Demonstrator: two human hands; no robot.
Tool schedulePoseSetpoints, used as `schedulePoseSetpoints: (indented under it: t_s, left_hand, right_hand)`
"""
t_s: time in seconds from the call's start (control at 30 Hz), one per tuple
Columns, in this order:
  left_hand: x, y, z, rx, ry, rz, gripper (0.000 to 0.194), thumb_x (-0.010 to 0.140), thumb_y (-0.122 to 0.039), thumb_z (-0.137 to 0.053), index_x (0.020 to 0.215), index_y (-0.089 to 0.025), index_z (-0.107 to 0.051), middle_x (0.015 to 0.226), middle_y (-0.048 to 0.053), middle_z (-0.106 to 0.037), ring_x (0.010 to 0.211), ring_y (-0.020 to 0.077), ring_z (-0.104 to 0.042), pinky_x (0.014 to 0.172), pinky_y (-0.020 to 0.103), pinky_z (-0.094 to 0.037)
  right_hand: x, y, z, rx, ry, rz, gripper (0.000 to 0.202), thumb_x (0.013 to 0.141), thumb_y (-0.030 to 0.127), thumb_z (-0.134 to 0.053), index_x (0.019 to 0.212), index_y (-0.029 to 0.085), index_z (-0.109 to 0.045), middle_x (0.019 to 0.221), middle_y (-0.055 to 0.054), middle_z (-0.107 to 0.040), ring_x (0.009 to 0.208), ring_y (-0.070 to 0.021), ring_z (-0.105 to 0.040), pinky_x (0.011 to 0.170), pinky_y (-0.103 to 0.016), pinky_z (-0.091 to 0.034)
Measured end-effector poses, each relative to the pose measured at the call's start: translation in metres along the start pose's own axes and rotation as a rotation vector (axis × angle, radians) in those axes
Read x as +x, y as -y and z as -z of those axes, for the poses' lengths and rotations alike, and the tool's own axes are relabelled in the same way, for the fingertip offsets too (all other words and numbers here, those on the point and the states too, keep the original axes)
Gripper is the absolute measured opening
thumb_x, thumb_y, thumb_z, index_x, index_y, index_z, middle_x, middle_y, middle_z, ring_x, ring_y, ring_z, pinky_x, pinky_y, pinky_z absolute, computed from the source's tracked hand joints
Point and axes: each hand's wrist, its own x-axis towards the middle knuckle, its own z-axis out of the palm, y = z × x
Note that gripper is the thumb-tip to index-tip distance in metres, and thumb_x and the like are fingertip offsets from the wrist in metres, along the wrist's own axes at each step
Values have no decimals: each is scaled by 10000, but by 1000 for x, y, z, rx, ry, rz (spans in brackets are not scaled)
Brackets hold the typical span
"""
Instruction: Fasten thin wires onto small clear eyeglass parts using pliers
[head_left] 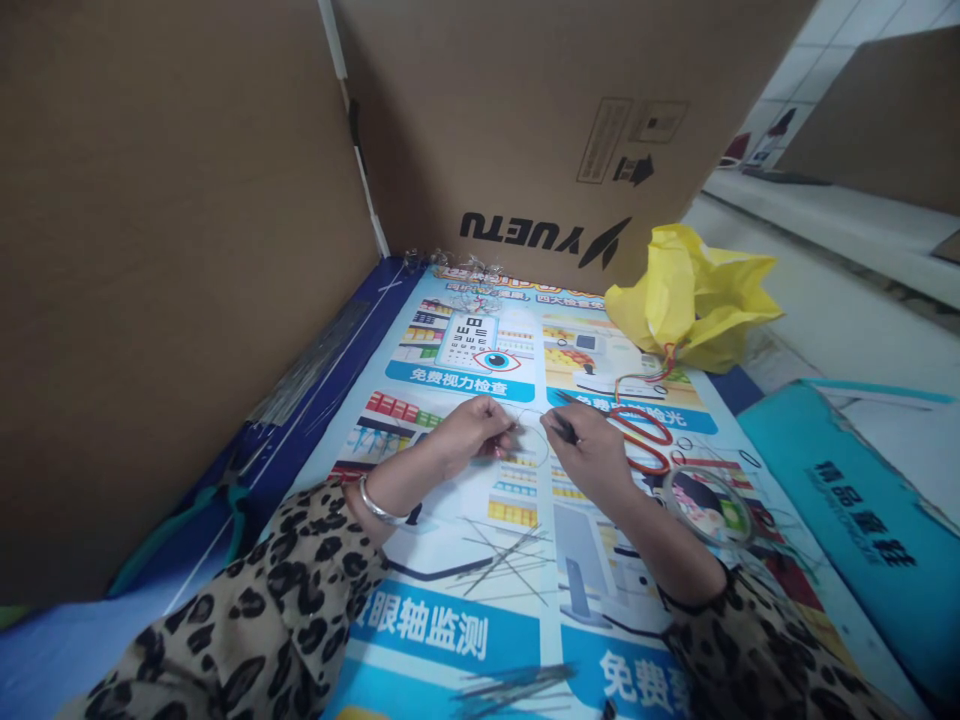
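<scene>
Over the middle of a printed poster (pixel 517 600), my left hand (pixel 476 435) pinches a thin wire loop (pixel 541 462) by its left side. Opposite it, my right hand (pixel 589 450) is closed at the loop's upper right, with a small dark item under its fingers that I cannot make out. Orange-handled scissors (pixel 649 437) lie just right of that hand, their blades partly hidden behind it. Loose thin wires (pixel 506 562) are scattered below the hands, and a bundle of short wires (pixel 514 688) lies at the poster's near part.
Cardboard walls (pixel 525 130) stand at the back and left. Teal-handled pliers (pixel 202 510) lie at left beside a strip of wires (pixel 311 365). On the right are a crumpled yellow bag (pixel 686 300), a tape roll (pixel 709 507) and a teal box (pixel 847 500). Wire pieces (pixel 480 268) lie at the back.
</scene>
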Motion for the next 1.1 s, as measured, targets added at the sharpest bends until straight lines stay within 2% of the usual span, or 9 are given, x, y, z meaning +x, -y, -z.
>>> schedulePoseSetpoints:
  t_s: [0.13, 0.33, 0.47, 0.63, 0.8, 1.1]
  left_hand:
    - [2, 4, 2, 35, 19, -14, 254, 683, -209, -673, 679, -157, -424, 530, -43, -516, 458, 59, -492, 516, 225, -392]
    - [4, 7, 3, 86, -4, -30, 228, 698, -186, -632, 697, -169, -405, 510, -26, -546, 421, 70, -494, 461, 203, -352]
    - [4, 6, 3, 88, -5, -33, 213, 691, -159, -619, 719, -168, -408, 489, -36, -539, 406, 69, -489, 450, 196, -352]
    - [2, 2, 1, 103, 42, -9, 176, 711, -170, -614, 733, -146, -441, 571, 6, -599, 448, 71, -534, 453, 180, -351]
    - [2, 2, 1, 84, -1, 13, 137, 744, -151, -595, 750, -138, -459, 625, 26, -639, 530, 88, -592, 510, 185, -402]
    - [2, 4, 3, -1, -1, -4, 163, 751, -142, -604, 754, -140, -441, 664, 44, -654, 598, 120, -634, 570, 217, -456]
  right_hand:
    - [0, 2, 1, 8, -8, 23, 222, 843, 300, -413, 712, 193, -556, 705, -46, -597, 730, -161, -532, 696, -265, -392]
    - [-2, -1, -1, 11, -60, 69, 174, 832, 268, -445, 719, 191, -552, 706, -36, -595, 718, -152, -529, 694, -271, -402]
    - [-3, -7, -5, 14, -124, 162, 121, 815, 238, -479, 734, 191, -555, 696, -32, -597, 695, -154, -527, 683, -286, -411]
    - [-3, -11, -7, -46, -149, 219, 77, 802, 217, -505, 763, 193, -567, 706, -35, -603, 704, -166, -536, 683, -304, -416]
    - [-3, -13, -7, -48, -156, 233, 74, 801, 208, -506, 772, 188, -572, 706, -35, -607, 708, -165, -544, 686, -306, -422]
    - [-4, -15, -7, -60, -117, 233, 79, 790, 202, -505, 770, 192, -581, 722, -38, -614, 724, -167, -549, 705, -313, -420]
